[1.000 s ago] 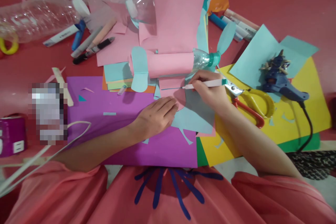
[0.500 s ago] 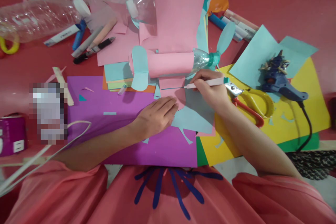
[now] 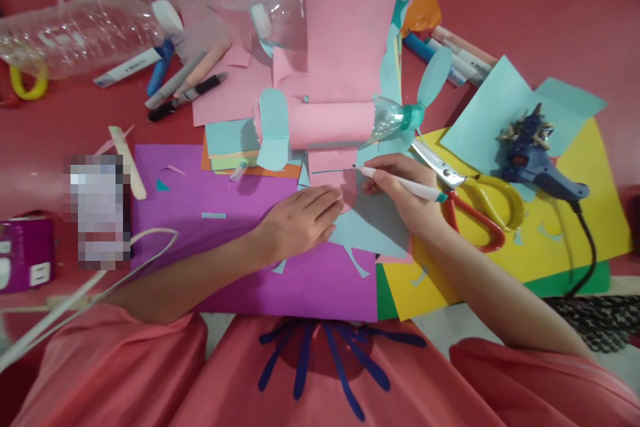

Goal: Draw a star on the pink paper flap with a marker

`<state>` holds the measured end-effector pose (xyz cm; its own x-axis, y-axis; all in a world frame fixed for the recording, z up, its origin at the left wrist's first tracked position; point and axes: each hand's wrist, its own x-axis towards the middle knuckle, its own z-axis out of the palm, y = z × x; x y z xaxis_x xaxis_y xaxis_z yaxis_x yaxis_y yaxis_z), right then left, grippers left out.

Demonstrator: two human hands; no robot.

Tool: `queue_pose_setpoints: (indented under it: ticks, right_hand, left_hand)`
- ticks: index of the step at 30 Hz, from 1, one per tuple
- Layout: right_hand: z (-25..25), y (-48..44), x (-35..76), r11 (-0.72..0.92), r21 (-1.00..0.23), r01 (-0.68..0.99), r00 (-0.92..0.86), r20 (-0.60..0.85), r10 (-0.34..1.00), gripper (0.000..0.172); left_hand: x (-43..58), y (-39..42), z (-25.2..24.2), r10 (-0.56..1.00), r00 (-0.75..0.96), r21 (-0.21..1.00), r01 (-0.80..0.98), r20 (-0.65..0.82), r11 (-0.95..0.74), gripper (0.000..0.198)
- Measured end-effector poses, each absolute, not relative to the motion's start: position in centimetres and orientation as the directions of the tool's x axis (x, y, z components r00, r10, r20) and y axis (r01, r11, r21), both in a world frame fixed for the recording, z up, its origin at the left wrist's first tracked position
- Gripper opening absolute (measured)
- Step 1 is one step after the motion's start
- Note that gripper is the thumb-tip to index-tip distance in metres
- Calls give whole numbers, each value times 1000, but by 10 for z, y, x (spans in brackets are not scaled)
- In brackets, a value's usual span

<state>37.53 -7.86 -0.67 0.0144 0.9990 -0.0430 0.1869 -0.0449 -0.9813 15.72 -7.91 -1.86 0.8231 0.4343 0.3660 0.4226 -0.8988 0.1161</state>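
The red table (image 3: pixel 565 27) is carrying everything. A purple sheet (image 3: pixel 240 287) is covering its near middle, and a yellow sheet (image 3: pixel 465 267) is spreading out on the right. A large pink sheet (image 3: pixel 355 27) is stretching toward the far edge. A clear plastic bottle (image 3: pixel 95 30) is lying far left. In the middle, a pink-wrapped bottle (image 3: pixel 330 122) is lying sideways, its green cap pointing right. A blue glue gun (image 3: pixel 540 170) is resting on the right, and the scissors (image 3: pixel 463 197) are lying just right of the hands. The left hand (image 3: pixel 297 223) is lying flat, fingers close together, pressing a rounded pink flap (image 3: pixel 340 180) that is extending from the wrapped bottle's near side. The right hand (image 3: pixel 413 197) is pinching a white marker (image 3: pixel 400 181), its tip pointing left and hovering at or touching the right end of a dark line (image 3: pixel 331 171) that is crossing the flap; contact is not showing clearly.
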Motion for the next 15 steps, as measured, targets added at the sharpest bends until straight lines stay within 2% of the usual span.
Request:
queue_pose_setpoints:
  ticks: [3,6,15]
  right_hand:
    - [-10,-78,375,-21,-971,236,25,-16,1000,7]
    - [-9,-76,377,-4,-949,314,53,14,999,8]
    - [-12,-71,376,-13,-924,383,6,-11,1000,11]
  left_hand:
    - [152,-71,-19,439,816,209,387,376,-898,25]
    - [149,-65,-20,457,799,265,378,390,-887,26]
    - [153,-63,-17,437,789,203,387,431,-899,27]
